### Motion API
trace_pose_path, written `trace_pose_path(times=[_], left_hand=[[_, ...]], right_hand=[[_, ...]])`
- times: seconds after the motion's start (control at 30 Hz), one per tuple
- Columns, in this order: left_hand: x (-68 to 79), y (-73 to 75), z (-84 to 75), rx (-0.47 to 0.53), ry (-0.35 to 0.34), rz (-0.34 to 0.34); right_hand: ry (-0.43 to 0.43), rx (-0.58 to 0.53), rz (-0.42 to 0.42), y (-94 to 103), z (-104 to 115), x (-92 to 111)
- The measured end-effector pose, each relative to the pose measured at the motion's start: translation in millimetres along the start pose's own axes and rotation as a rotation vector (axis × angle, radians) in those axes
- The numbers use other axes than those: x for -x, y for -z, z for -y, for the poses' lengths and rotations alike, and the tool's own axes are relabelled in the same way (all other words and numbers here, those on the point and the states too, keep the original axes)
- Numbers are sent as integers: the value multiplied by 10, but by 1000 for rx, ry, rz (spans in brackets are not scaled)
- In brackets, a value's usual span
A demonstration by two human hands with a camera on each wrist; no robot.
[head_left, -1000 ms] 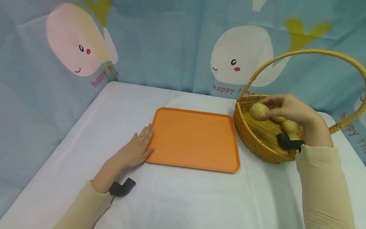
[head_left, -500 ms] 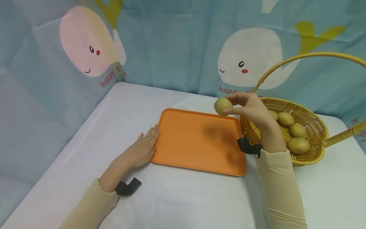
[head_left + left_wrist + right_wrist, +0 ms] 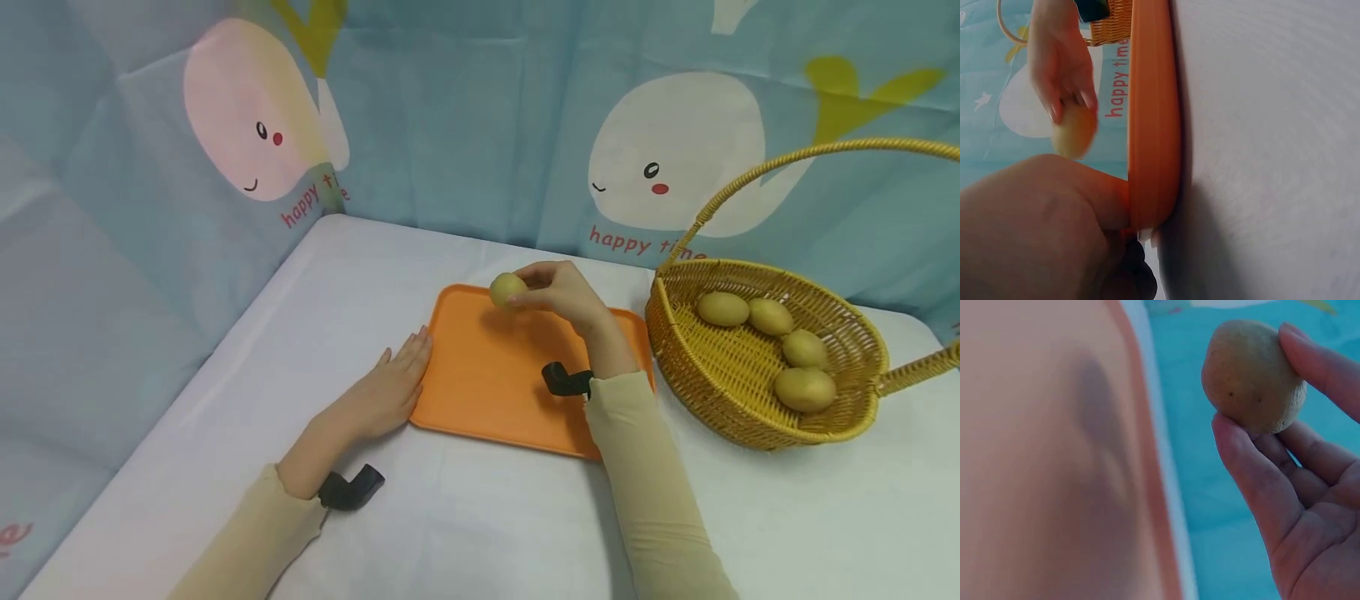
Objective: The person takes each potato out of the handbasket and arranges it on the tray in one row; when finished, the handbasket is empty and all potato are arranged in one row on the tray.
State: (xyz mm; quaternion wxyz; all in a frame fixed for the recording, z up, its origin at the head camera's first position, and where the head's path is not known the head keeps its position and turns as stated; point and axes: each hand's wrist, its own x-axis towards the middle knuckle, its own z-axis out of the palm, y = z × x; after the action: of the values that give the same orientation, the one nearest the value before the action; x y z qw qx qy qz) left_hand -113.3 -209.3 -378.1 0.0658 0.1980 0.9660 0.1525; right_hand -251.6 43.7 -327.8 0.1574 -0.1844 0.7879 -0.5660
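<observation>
A potato (image 3: 507,290) is pinched between the thumb and fingers of my right hand (image 3: 564,298), above the back left part of the orange tray (image 3: 487,375). In the right wrist view the potato (image 3: 1250,375) shows small dark spots, and its shadow falls on the tray. My left hand (image 3: 386,392) lies at the tray's left edge with fingers straight and touching the rim. The left wrist view shows this hand (image 3: 1041,225) against the tray's side (image 3: 1154,125), with the held potato (image 3: 1075,130) beyond it.
A wicker basket (image 3: 697,379) with a tall hooped handle stands right of the tray, holding several potatoes (image 3: 805,390). White cloth (image 3: 480,517) covers the table. A blue curtain (image 3: 465,125) with whale prints hangs behind and at the left.
My right hand has lifted a potato out of the basket and carried it left over the tray. The left hand stays at the tray's edge. The head view has shifted slightly.
</observation>
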Motion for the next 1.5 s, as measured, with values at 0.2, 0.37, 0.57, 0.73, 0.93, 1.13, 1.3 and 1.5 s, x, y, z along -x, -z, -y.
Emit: trace_pose_path(times=[0.2, 0.37, 0.57, 0.73, 0.93, 1.13, 1.3, 1.5], left_hand=[[8, 27, -12, -4, -12, -2], [11, 12, -3, -8, -17, 3], [7, -1, -1, -3, -23, -3], [-4, -13, -6, 2, -18, -10], [13, -30, 19, 4, 2, -9], [-8, -36, 9, 11, -11, -6], [-16, -25, -12, 13, -12, 1], [17, -8, -6, 10, -7, -14]], right_hand=[[-120, -67, -4, -312, -39, -246], [-181, -37, -4, -515, -88, -386], [-196, 0, -80, -590, -98, -433], [-153, 98, -192, -542, -100, -401], [-162, 166, -170, -575, -86, -390], [-98, 192, -108, -647, -104, -415], [-60, 130, -72, -647, -131, -413], [-55, 45, -69, -596, -138, -394]])
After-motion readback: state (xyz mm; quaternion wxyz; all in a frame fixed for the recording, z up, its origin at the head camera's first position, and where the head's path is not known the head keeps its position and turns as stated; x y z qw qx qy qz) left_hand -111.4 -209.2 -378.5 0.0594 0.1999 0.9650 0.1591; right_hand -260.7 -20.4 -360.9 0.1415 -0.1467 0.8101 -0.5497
